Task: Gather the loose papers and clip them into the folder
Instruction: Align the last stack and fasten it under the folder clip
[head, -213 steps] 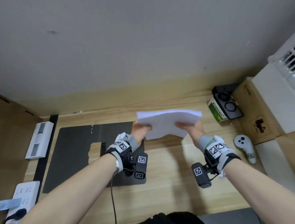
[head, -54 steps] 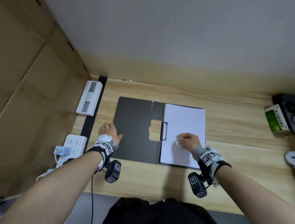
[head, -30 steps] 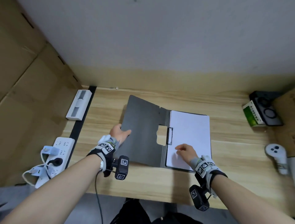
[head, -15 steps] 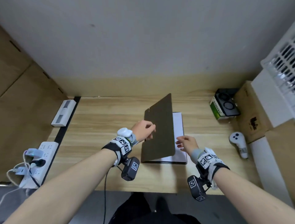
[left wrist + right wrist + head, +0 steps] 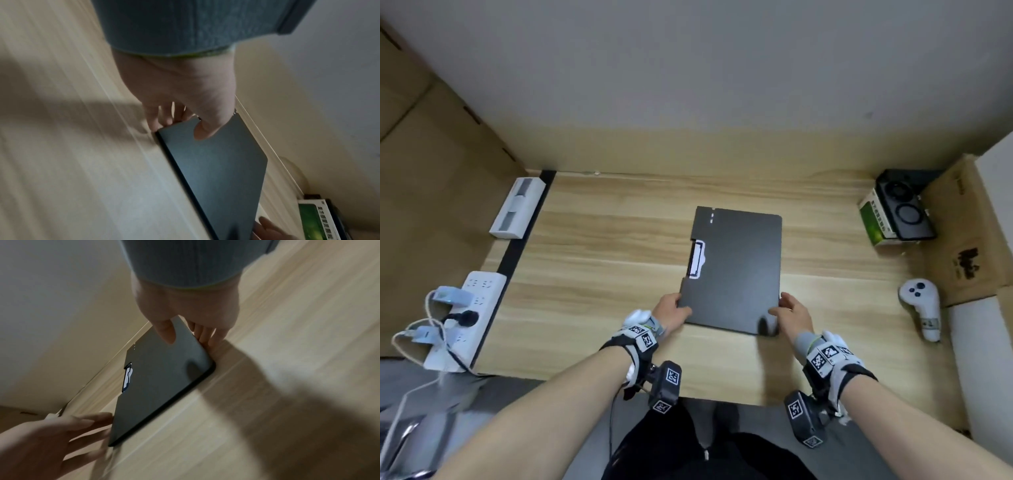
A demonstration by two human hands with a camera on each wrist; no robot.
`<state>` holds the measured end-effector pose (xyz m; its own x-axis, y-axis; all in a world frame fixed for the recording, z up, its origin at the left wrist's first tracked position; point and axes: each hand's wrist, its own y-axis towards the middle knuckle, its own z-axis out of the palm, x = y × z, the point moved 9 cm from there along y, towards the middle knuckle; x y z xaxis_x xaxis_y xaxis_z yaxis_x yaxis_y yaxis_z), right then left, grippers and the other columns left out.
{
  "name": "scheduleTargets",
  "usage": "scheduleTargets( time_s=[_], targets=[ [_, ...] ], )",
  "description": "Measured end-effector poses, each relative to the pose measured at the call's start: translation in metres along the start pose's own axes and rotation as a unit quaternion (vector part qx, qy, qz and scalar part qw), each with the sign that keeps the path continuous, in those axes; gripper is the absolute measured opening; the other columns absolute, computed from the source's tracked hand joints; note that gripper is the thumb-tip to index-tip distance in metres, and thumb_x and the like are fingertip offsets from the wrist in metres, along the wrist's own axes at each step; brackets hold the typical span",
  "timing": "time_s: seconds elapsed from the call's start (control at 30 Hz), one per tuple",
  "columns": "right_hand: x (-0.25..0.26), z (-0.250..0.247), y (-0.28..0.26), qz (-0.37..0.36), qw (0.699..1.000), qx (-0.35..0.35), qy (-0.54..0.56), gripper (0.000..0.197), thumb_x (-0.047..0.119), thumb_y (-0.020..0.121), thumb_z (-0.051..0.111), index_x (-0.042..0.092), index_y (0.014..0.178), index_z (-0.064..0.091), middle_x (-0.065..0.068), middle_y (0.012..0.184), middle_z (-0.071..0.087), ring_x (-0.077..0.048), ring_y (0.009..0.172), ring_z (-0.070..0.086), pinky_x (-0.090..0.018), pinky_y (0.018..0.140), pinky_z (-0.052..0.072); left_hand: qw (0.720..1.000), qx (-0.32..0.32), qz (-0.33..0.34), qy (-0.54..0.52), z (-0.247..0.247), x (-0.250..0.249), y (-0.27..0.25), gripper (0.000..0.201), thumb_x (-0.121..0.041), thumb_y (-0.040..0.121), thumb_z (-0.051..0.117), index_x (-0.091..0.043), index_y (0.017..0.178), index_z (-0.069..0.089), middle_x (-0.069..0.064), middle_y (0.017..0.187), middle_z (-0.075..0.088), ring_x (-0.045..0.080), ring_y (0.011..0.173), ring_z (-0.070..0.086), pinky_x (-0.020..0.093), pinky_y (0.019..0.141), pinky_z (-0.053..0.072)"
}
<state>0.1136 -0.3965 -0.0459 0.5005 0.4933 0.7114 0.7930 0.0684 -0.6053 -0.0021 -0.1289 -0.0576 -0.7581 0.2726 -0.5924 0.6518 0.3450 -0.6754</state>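
Note:
A dark grey folder (image 5: 736,267) lies closed and flat on the wooden desk (image 5: 602,274). White paper (image 5: 698,260) shows only through the cutout at the clip (image 5: 692,258) on its left edge; the rest of the sheets are hidden under the cover. My left hand (image 5: 671,308) pinches the near left corner, thumb on top and fingers at the edge, as the left wrist view shows on the folder (image 5: 216,170). My right hand (image 5: 789,310) pinches the near right corner, thumb on the cover (image 5: 164,382) and fingers along the side edge.
A power strip (image 5: 462,318) with plugs and a white box (image 5: 517,209) lie at the desk's left side. At the right are a green box (image 5: 873,219), a black device (image 5: 904,205), a white controller (image 5: 921,308) and a cardboard box (image 5: 962,240). The desk's front edge is just below my wrists.
The cover, standing upright half a second ago, has swung down over the papers. My left hand moved from the cover to the near left corner, my right hand to the near right corner.

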Motion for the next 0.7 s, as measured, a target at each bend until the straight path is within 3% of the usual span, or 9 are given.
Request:
scheduleTargets(
  time_s=[0.1,0.2,0.3,0.4,0.53,0.63,0.7],
  targets=[
    [0.025,0.034,0.002,-0.005,0.999,0.038,0.038,0.038,-0.006,0.086,0.057,0.001,0.124,0.059,-0.005,0.107,0.061,-0.024,0.105,0.056,-0.038,0.104,0.039,0.997,-0.048,-0.035,-0.039,-0.031,0.014,0.009,0.060,-0.020,0.079,0.057,-0.007,0.137,0.051,0.006,0.133,0.059,0.026,0.122,0.056,0.036,0.105,0.044],
    [0.050,0.081,0.016,-0.022,0.995,0.088,0.050,0.034,-0.006,0.086,0.056,0.017,0.109,0.061,-0.002,0.120,0.066,-0.021,0.110,0.058,-0.029,0.100,0.040,0.991,-0.086,-0.056,-0.083,-0.073,0.025,0.020,0.061,-0.021,0.082,0.059,-0.009,0.141,0.047,0.006,0.141,0.052,0.026,0.129,0.050,0.033,0.109,0.038],
    [0.070,0.127,0.030,-0.027,0.993,0.112,0.035,0.045,-0.001,0.086,0.058,0.016,0.128,0.059,0.004,0.126,0.061,-0.020,0.122,0.055,-0.025,0.100,0.037,0.986,-0.103,-0.061,-0.116,-0.111,0.036,0.035,0.056,-0.016,0.085,0.060,-0.012,0.140,0.048,0.006,0.141,0.053,0.024,0.129,0.049,0.031,0.106,0.036],
    [0.087,0.157,0.042,-0.020,0.994,0.110,0.014,0.061,0.002,0.087,0.060,0.015,0.145,0.045,0.006,0.132,0.052,-0.016,0.123,0.048,-0.024,0.102,0.033,0.983,-0.118,-0.057,-0.131,-0.139,0.047,0.055,0.064,-0.029,0.073,0.059,-0.017,0.135,0.053,0.004,0.138,0.056,0.024,0.127,0.051,0.033,0.107,0.039],
    [0.097,0.183,0.055,-0.017,0.995,0.102,0.004,0.070,0.004,0.086,0.062,0.016,0.150,0.038,-0.004,0.145,0.049,-0.021,0.133,0.045,-0.025,0.107,0.033,0.982,-0.131,-0.039,-0.130,-0.162,0.050,0.073,0.062,-0.034,0.064,0.055,-0.022,0.125,0.061,0.001,0.133,0.058,0.022,0.123,0.054,0.036,0.107,0.041],
    [0.100,0.192,0.056,-0.014,0.995,0.094,-0.006,0.072,0.003,0.086,0.063,0.016,0.151,0.036,-0.005,0.145,0.048,-0.021,0.131,0.045,-0.022,0.101,0.033,0.985,-0.134,-0.022,-0.104,-0.174,0.043,0.072,0.050,-0.027,0.072,0.058,-0.020,0.122,0.063,0.001,0.131,0.058,0.023,0.122,0.053,0.037,0.107,0.041],
    [0.101,0.193,0.055,-0.016,0.995,0.093,-0.012,0.071,0.002,0.085,0.063,0.017,0.150,0.036,-0.007,0.143,0.049,-0.018,0.121,0.047,-0.022,0.097,0.033,0.986,-0.142,-0.013,-0.087,-0.176,0.038,0.067,0.044,-0.022,0.079,0.060,-0.021,0.123,0.063,0.000,0.133,0.056,0.022,0.124,0.051,0.037,0.107,0.040]
  ],
)
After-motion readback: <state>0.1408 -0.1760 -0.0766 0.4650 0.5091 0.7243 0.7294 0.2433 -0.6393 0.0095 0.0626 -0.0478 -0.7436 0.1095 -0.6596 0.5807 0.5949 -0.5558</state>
